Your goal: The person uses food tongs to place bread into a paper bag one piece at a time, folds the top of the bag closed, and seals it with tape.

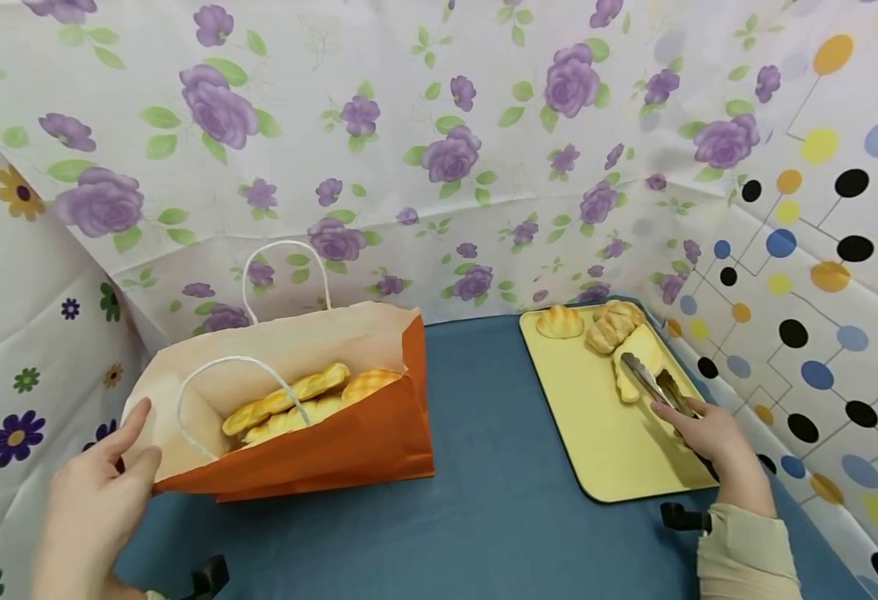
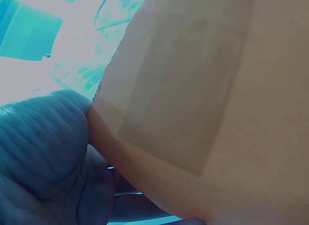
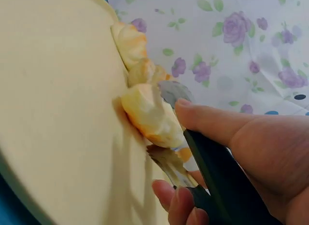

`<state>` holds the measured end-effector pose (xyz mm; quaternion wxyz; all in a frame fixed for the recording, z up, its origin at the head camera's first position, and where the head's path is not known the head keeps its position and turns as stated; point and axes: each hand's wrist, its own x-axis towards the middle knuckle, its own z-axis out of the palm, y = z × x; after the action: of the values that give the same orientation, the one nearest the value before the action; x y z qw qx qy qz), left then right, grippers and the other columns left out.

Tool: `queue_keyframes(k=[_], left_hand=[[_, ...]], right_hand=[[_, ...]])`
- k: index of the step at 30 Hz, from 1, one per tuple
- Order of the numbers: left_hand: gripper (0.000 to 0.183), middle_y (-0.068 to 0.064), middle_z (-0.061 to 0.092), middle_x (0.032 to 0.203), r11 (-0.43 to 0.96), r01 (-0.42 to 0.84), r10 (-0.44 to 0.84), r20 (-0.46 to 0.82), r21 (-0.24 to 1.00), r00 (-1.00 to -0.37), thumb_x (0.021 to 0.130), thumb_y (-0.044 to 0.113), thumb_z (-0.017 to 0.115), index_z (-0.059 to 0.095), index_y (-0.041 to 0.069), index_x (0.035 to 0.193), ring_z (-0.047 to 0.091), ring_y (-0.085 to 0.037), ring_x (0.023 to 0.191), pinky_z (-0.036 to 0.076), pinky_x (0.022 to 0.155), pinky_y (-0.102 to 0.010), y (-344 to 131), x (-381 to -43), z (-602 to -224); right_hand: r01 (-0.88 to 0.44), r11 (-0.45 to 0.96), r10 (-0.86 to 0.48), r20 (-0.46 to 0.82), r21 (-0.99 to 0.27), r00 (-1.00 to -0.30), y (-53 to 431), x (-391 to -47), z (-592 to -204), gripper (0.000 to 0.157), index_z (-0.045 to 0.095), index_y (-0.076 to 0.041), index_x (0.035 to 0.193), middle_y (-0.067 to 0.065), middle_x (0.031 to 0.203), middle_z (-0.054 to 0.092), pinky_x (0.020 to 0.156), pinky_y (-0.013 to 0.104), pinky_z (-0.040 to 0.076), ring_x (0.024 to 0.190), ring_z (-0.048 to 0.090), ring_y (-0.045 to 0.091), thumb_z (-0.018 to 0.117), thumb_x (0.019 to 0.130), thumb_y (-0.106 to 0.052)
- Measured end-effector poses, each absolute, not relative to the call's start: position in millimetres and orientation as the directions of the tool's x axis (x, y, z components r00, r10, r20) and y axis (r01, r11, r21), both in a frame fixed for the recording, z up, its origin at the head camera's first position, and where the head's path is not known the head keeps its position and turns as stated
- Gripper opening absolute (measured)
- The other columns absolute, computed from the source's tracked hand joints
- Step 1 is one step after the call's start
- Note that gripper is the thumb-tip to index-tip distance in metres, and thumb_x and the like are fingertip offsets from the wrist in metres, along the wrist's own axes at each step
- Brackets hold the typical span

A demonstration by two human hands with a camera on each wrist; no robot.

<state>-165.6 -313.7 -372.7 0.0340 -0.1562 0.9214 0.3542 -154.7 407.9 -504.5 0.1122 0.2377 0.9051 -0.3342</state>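
Observation:
My left hand [image 1: 93, 500] pinches the left edge of an orange paper bag [image 1: 333, 462] with white cord handles. The bag gapes open, showing several bread pieces [image 1: 296, 404] inside. In the left wrist view, the bag's pale inner paper [image 2: 231, 114] fills most of the picture. Over the yellow tray [image 1: 596, 442], my right hand [image 1: 716, 437] grips metal tongs [image 1: 643, 377] with dark handles. Their tips stand on either side of a pale yellow bread [image 3: 149, 114]; whether they squeeze it I cannot tell.
At the tray's far end lie a golden ridged bun [image 1: 559, 322] and a brown knotted bread [image 1: 614, 323]. Blue cloth [image 1: 484, 417] covers the table between bag and tray. Patterned sheets [image 1: 408, 167] stand close at the back and both sides.

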Motion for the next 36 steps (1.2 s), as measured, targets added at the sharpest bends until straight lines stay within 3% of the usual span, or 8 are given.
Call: queue_keyframes(k=[3, 10, 12, 21, 30, 36], left_hand=[[0.061, -0.008, 0.044, 0.076, 0.713, -0.291, -0.255, -0.150, 0.638, -0.955, 0.110, 0.034, 0.041, 0.022, 0.026, 0.168, 0.046, -0.030, 0.075, 0.037, 0.057, -0.036, -315.7, -164.9, -374.7], [0.061, -0.005, 0.041, 0.069, 0.711, -0.264, -0.238, -0.130, 0.652, -0.963, 0.110, 0.035, 0.040, 0.023, 0.029, 0.168, 0.043, -0.030, 0.063, 0.036, 0.052, -0.036, -316.6, -164.5, -377.2], [0.060, -0.005, 0.041, 0.069, 0.704, -0.263, -0.238, -0.129, 0.660, -0.963, 0.110, 0.034, 0.040, 0.024, 0.029, 0.168, 0.043, -0.030, 0.062, 0.036, 0.051, -0.037, -317.2, -163.9, -377.3], [0.060, -0.005, 0.042, 0.065, 0.735, -0.235, -0.238, -0.083, 0.636, -0.968, 0.111, 0.033, 0.041, 0.025, 0.025, 0.168, 0.044, -0.030, 0.059, 0.037, 0.049, -0.036, -317.0, -164.3, -378.2], [0.061, -0.005, 0.040, 0.070, 0.688, -0.304, -0.273, -0.152, 0.659, -0.950, 0.110, 0.035, 0.040, 0.021, 0.031, 0.168, 0.043, -0.031, 0.065, 0.036, 0.052, -0.036, -315.4, -165.7, -375.3], [0.060, -0.007, 0.043, 0.072, 0.698, -0.289, -0.274, -0.130, 0.655, -0.953, 0.110, 0.034, 0.041, 0.024, 0.030, 0.168, 0.044, -0.030, 0.068, 0.037, 0.053, -0.036, -315.2, -165.4, -376.1]], right_hand=[[0.504, 0.673, 0.363, -0.352, -0.542, -0.863, 403.1, -158.4, -509.6, 0.117, 0.009, 0.006, 0.167, 0.040, 0.144, 0.054, 0.106, 0.075, 0.038, 0.137, 0.037, 0.067, 0.045, 0.098, -0.081], [0.535, 0.632, 0.383, -0.374, -0.560, -0.845, 395.9, -156.5, -517.1, 0.115, 0.001, -0.004, 0.169, 0.045, 0.165, 0.010, 0.111, 0.078, 0.030, 0.144, 0.018, 0.070, 0.043, 0.097, -0.083], [0.537, 0.626, 0.393, -0.366, -0.566, -0.844, 394.8, -156.1, -519.9, 0.115, 0.003, -0.006, 0.170, 0.045, 0.165, 0.008, 0.111, 0.078, 0.030, 0.144, 0.016, 0.071, 0.044, 0.096, -0.084], [0.556, 0.594, 0.436, -0.347, -0.582, -0.830, 396.0, -155.7, -528.2, 0.111, 0.006, -0.013, 0.171, 0.043, 0.165, 0.015, 0.109, 0.077, 0.033, 0.144, 0.019, 0.070, 0.045, 0.095, -0.084], [0.521, 0.609, 0.426, -0.308, -0.598, -0.851, 397.3, -155.1, -528.1, 0.108, 0.009, -0.010, 0.171, 0.044, 0.164, 0.017, 0.109, 0.074, 0.035, 0.144, 0.023, 0.068, 0.044, 0.098, -0.081], [0.526, 0.573, 0.458, -0.287, -0.628, -0.841, 397.7, -152.9, -526.1, 0.106, 0.010, -0.010, 0.171, 0.044, 0.164, 0.021, 0.110, 0.073, 0.035, 0.145, 0.024, 0.066, 0.044, 0.099, -0.080]])
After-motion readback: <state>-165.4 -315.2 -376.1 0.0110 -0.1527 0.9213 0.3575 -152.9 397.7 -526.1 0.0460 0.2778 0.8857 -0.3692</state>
